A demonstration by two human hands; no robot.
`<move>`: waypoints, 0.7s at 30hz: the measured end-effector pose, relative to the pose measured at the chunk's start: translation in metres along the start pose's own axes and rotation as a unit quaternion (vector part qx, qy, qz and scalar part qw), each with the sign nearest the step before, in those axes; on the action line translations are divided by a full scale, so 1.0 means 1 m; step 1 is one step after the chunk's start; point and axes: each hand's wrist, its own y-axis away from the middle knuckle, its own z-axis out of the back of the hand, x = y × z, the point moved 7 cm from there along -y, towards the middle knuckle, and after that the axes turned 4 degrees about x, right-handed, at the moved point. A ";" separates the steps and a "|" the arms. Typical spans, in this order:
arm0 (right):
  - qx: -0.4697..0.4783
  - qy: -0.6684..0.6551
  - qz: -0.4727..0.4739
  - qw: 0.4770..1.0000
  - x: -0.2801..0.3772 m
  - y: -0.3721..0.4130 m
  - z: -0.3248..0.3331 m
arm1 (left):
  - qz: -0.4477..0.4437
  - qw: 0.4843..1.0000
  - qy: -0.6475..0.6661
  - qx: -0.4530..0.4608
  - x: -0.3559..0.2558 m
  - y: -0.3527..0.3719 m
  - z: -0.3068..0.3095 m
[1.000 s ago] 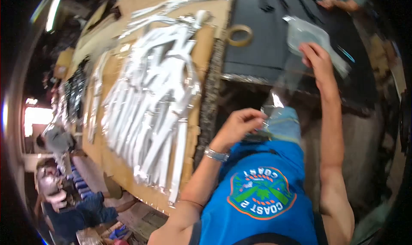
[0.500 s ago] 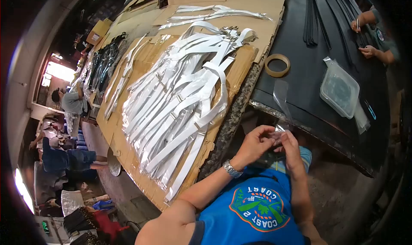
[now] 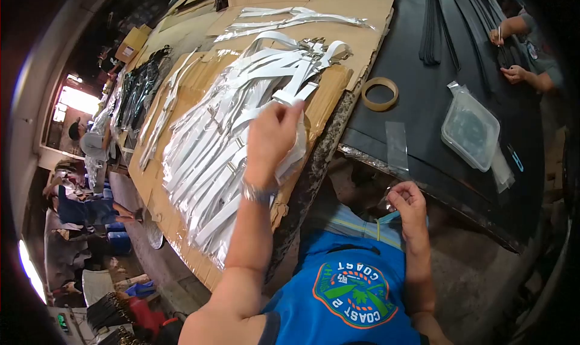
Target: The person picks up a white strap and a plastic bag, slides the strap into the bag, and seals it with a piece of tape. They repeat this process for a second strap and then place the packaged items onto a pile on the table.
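Note:
White suspenders [image 3: 211, 170] with metal clips lie in a heap on cardboard, many in clear plastic. My left hand [image 3: 272, 137], with a metal watch on its wrist, is over the upper right of the heap. Its fingers are closed at a white strap end, and the palm hides part of the strap. My right hand [image 3: 411, 206] is by the dark table's near edge, in front of my body. Its thumb and fingers pinch a small shiny clear plastic piece [image 3: 386, 199], mostly see-through. A clear plastic strip [image 3: 396, 146] lies over the table edge just beyond it.
On the black table [image 3: 417, 115] are a tape roll [image 3: 380, 94], a clear plastic container [image 3: 471, 130] and blue snips [image 3: 515, 158]. Another person's hands [image 3: 513, 73] handle black straps at the far right. More people stand at the left.
My left hand has left my right hand and reached up and left to the white suspenders. My right hand stays low, still pinching clear plastic. The view has shifted slightly.

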 end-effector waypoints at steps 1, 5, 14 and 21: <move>0.006 -0.009 0.001 1.000 0.000 0.000 -0.001 | 0.023 0.999 -0.031 0.028 0.015 -0.025 0.001; 0.007 0.012 0.009 1.000 0.004 0.002 -0.011 | 0.065 0.990 -0.026 0.120 0.054 -0.081 -0.029; -0.016 -0.019 0.011 1.000 0.032 -0.019 -0.016 | -0.079 0.928 0.333 0.143 0.026 -0.039 -0.021; 0.010 -0.069 0.061 0.996 0.064 -0.053 -0.041 | -0.089 0.846 0.427 0.308 -0.006 0.032 -0.049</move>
